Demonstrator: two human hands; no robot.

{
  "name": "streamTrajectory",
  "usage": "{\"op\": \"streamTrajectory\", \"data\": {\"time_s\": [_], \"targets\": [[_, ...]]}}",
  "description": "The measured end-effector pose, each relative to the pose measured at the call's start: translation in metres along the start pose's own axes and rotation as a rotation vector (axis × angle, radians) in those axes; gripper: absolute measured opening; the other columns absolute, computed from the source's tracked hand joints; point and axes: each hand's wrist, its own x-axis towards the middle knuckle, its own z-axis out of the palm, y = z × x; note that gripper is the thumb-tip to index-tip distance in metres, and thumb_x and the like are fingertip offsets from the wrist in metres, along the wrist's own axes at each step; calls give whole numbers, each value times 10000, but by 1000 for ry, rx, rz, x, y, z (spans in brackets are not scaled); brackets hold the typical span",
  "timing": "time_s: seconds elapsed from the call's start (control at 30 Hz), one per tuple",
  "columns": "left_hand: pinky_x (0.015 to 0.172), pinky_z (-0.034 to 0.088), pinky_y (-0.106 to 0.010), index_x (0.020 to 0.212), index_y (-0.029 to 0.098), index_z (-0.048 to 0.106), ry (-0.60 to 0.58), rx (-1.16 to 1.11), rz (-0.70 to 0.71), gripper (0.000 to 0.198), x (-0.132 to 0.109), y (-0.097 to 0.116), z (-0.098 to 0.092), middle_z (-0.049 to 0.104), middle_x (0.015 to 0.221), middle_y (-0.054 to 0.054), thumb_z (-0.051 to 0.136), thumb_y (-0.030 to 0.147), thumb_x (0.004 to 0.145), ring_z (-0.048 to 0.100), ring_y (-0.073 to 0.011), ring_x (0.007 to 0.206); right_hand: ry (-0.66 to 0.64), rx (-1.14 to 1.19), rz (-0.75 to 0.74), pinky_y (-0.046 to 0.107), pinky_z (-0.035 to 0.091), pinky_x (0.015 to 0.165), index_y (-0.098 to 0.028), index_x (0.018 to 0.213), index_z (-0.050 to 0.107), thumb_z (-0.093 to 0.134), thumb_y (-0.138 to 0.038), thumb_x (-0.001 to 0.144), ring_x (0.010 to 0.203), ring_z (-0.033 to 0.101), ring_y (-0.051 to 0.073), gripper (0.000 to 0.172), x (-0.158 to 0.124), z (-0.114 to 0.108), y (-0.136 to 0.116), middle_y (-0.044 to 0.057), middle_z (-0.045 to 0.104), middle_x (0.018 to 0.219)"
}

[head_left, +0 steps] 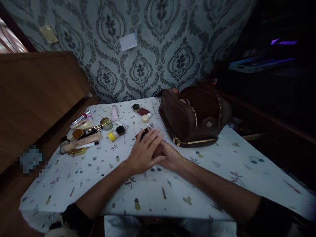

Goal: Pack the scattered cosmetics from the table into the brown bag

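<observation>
My left hand (142,153) lies across my right hand (170,157) over the middle of the table, its fingers stretched out flat. Most of my right hand's fingers are hidden underneath. A small dark item with a brown edge (145,133) shows beside the left fingers; I cannot make out its kind or whether it is held. Left of the hands stand a black-lidded pot (120,130) and a yellow-capped small bottle (113,135). Behind them are a round cream-coloured piece (145,118), a dark red item (143,112) and a dark green round pot (135,107).
An unzipped brown leather bag (177,115) stands at right. Several cosmetics lie at left, among them a beige tube (84,141), a gold-lidded jar (106,123) and a pink tube (114,113). A patterned cloth (138,204) covers the table; a wooden panel (37,98) borders it.
</observation>
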Motion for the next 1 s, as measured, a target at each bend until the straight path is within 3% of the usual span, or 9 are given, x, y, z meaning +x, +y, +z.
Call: {"op": "streamTrajectory", "data": {"time_s": [0.1, 0.27, 0.4, 0.5, 0.63, 0.83, 1.0], "targets": [[1233, 203, -533, 1517, 182, 356, 89, 27, -2, 542, -2, -5, 2, 447, 1557, -176, 445, 399, 1028, 301, -281, 1518, 43, 52, 26, 279, 545, 828, -212, 1149, 667, 371, -389, 1053, 908, 693, 156, 358, -2, 1, -6, 35, 748, 975], [1164, 385, -436, 1504, 199, 360, 222, -203, -94, 494, -8, -19, -3, 494, 1514, -164, 455, 308, 1032, 420, -249, 1453, -69, 62, -12, 351, 552, 879, -255, 1142, 618, 432, -449, 1039, 790, 705, 152, 288, -4, -1, -8, 8, 729, 870], [998, 507, -347, 1436, 186, 439, 255, -472, -360, 432, -9, -22, -12, 645, 1320, -121, 404, 373, 1049, 640, -211, 1176, -10, 21, 17, 330, 540, 906, -202, 1135, 621, 401, -472, 1046, 874, 717, 169, 360, -2, -1, -7, 60, 719, 898], [988, 498, -342, 1387, 180, 496, 306, -604, -515, 457, -7, -21, -15, 637, 1323, -115, 378, 459, 1045, 625, -219, 1172, 8, -1, 53, 326, 544, 890, -176, 1175, 625, 386, -491, 1047, 906, 715, 179, 416, -1, -1, -7, 87, 712, 975], [1017, 482, -346, 1396, 189, 498, 292, -660, -588, 502, -4, -18, -15, 607, 1376, -112, 356, 512, 1040, 594, -223, 1226, -5, -39, 49, 335, 546, 860, -183, 1279, 569, 307, -555, 1046, 844, 718, 175, 512, -1, -1, -9, 106, 721, 980], [1159, 373, -392, 1412, 162, 499, 324, -546, -556, 501, -4, -19, -12, 561, 1444, -140, 302, 462, 1063, 520, -219, 1348, -70, -45, 84, 338, 554, 773, -197, 1293, 528, 226, -581, 1045, 746, 725, 182, 547, -6, 2, -10, 79, 731, 883], [1188, 333, -464, 1507, 178, 394, 164, -335, -431, 541, -7, -30, -8, 480, 1527, -161, 305, 465, 1057, 445, -248, 1422, -96, -3, 105, 346, 558, 785, -173, 1063, 605, 289, -481, 1052, 720, 712, 182, 442, -4, -1, -6, 61, 712, 780]]}}
